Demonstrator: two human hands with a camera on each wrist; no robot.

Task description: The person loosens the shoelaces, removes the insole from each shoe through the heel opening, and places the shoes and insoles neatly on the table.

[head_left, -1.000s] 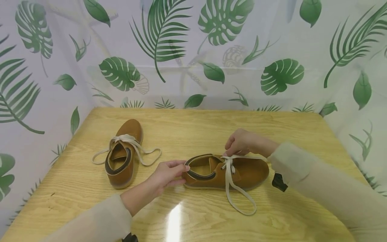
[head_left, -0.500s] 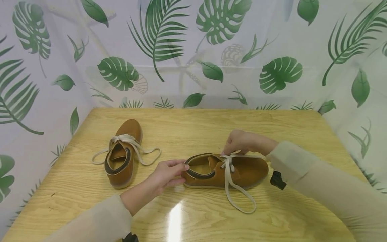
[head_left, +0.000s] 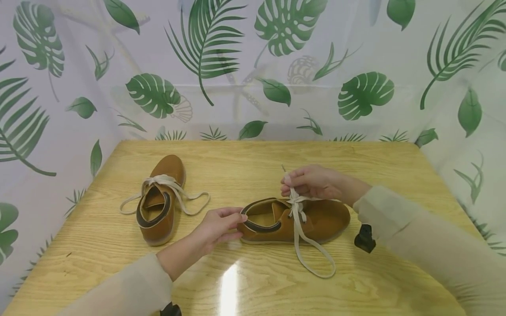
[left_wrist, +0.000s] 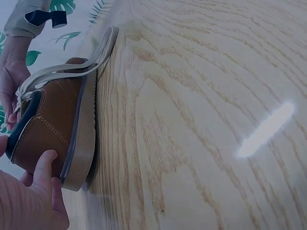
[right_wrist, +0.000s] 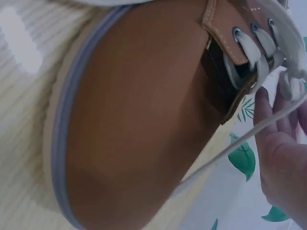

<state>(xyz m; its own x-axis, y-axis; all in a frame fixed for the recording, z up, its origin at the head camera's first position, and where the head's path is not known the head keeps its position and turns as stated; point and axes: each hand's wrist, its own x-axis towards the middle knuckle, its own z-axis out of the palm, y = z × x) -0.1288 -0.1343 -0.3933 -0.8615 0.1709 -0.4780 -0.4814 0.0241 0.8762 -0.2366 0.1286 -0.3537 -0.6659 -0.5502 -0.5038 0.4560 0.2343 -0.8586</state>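
Note:
A brown shoe (head_left: 330,219) with a dark collar lies on the table, toe to the right. My left hand (head_left: 217,227) grips its heel, thumb over the collar's edge and fingers against the outside, as the left wrist view also shows on the heel (left_wrist: 41,139). Above the tongue, my right hand (head_left: 316,182) pinches a cream shoelace (head_left: 292,193) and holds it up, its tip poking out past the fingers. The lace is crossed at the eyelets. A long loop (head_left: 330,267) of it droops over the near side onto the table.
A matching brown shoe (head_left: 170,169) stands to the left, toe away from me, its cream laces (head_left: 193,213) spread at both sides. The wooden table (head_left: 253,289) meets a leaf-patterned cloth (head_left: 233,105) at the back and sides.
My right hand has risen from the shoe's far side, drawing the lace end upward, and its tip now shows. The left hand has stayed on the heel.

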